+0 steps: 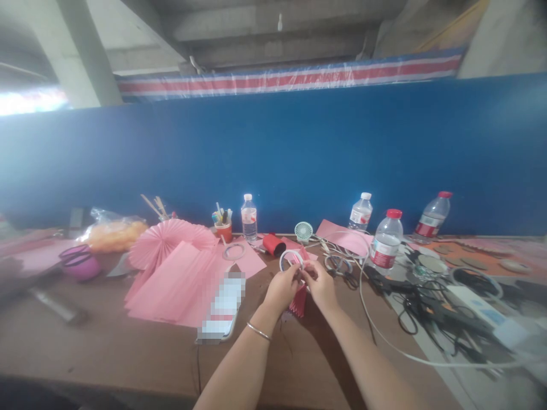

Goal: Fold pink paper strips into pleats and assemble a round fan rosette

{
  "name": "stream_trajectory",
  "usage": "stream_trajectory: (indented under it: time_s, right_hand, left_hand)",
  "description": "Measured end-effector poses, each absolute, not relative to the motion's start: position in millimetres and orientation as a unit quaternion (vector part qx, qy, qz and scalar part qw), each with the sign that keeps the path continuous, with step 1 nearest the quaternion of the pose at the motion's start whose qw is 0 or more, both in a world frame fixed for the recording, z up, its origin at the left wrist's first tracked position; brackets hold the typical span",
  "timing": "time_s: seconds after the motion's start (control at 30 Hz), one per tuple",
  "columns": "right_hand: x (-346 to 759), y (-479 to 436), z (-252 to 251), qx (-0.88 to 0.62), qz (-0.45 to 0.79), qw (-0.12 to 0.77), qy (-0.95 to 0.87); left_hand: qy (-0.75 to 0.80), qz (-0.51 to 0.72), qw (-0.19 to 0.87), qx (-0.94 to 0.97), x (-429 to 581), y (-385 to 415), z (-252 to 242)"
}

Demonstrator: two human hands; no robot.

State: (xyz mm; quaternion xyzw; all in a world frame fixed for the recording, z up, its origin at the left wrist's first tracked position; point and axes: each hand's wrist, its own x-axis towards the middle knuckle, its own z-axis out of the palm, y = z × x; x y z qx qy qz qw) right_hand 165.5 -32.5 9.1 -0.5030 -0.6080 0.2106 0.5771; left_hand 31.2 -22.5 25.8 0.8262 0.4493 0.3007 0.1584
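My left hand (282,289) and my right hand (319,283) meet above the table, fingers closed around the middle of a folded pink paper (298,306). Its pleated lower end fans out beneath my hands, and another part shows above them. A white ring (284,259), which looks like a roll of tape, stands at the fingertips of my left hand. Whether that hand grips the ring too, I cannot tell. Just behind lies a red cylinder (272,245) with a dark open end. My fingers hide the middle of the fold.
Left of my arms lie a phone (222,307), pink paper sheets (171,290) and a pleated paper fan (158,239). Another tape roll (234,245) rests behind. A white cable (365,302), black cables (444,307) and several bottles, including a red-capped bottle (386,242), occupy the right.
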Motion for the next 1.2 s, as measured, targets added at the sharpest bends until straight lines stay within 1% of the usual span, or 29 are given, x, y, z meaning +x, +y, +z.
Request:
stream_trajectory:
  time_s: [0.13, 0.23, 0.47, 0.57, 0.7, 0.87, 0.97, 1.07, 1.2]
  right_hand:
    - [167, -30, 9, -0.493, 0.205, 0.563, -0.631]
    - [168, -28, 8, -0.488, 0.19, 0.558, -0.644]
    - [178, -28, 12, -0.511, 0.107, 0.607, -0.599]
    - [188, -23, 13, -0.525, 0.094, 0.644, -0.549]
    - [203, -17, 13, -0.53, 0.1, 0.715, -0.444]
    - [221, -13, 12, -0.562, 0.041, 0.775, -0.285]
    - [236, -10, 10, -0.566, 0.027, 0.801, -0.191]
    - [248, -7, 9, -0.571, 0.013, 0.808, -0.147]
    - [243, -13, 15, -0.583, -0.092, 0.78, -0.209]
  left_hand:
    - [0.457, 0.281, 0.141, 0.832, 30, -22, 28]
    - [0.459, 0.293, 0.149, 0.826, 29, -21, 29]
    - [0.515, 0.305, 0.157, 0.785, 22, -15, 27]
    - [0.506, 0.304, 0.14, 0.795, 18, -13, 25]
    - [0.491, 0.304, 0.135, 0.805, 17, -12, 28]
    - [0.508, 0.297, 0.142, 0.796, 17, -13, 32]
    - [0.514, 0.312, 0.141, 0.787, 16, -12, 31]
    - [0.504, 0.324, 0.137, 0.788, 15, -11, 30]
    - [0.513, 0.357, 0.133, 0.769, 14, -9, 30]
